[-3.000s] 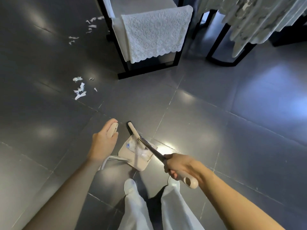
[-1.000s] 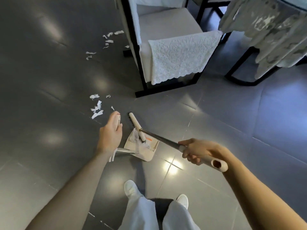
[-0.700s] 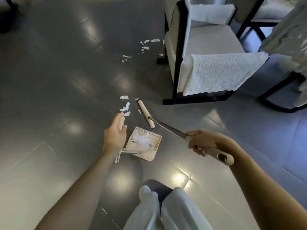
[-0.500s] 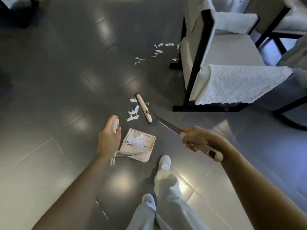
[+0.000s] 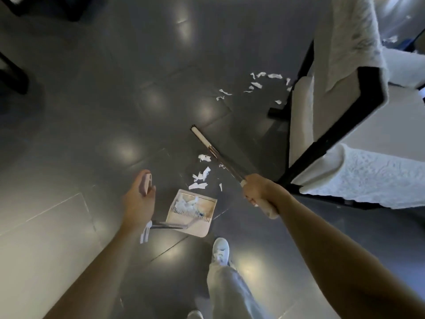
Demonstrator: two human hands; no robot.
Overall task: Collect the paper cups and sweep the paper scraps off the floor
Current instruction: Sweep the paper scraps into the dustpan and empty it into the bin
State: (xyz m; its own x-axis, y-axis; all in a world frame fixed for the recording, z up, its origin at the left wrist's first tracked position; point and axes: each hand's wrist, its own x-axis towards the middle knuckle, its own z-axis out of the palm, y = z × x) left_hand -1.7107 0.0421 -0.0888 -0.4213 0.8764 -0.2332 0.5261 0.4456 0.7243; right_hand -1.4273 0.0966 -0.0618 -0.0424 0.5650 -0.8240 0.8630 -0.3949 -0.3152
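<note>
My left hand (image 5: 139,200) grips the beige handle top of a long-handled dustpan (image 5: 202,223), whose tray sits on the dark tiled floor with white paper scraps inside. My right hand (image 5: 258,192) grips the beige handle of a broom (image 5: 203,140); its head rests on the floor beyond a small cluster of paper scraps (image 5: 201,177) that lies just ahead of the dustpan's mouth. A second scatter of paper scraps (image 5: 255,85) lies farther off beside the chair leg. No paper cups are in view.
A black-framed chair (image 5: 333,127) with white cushions and lace covers stands close on the right. Dark furniture legs (image 5: 13,74) sit at the far left. My white shoe (image 5: 220,249) is planted just behind the dustpan.
I have stepped forward toward the scraps. The broom head has moved out past the near cluster, and the dustpan has come up just behind those scraps. The chair now looms closer on the right.
</note>
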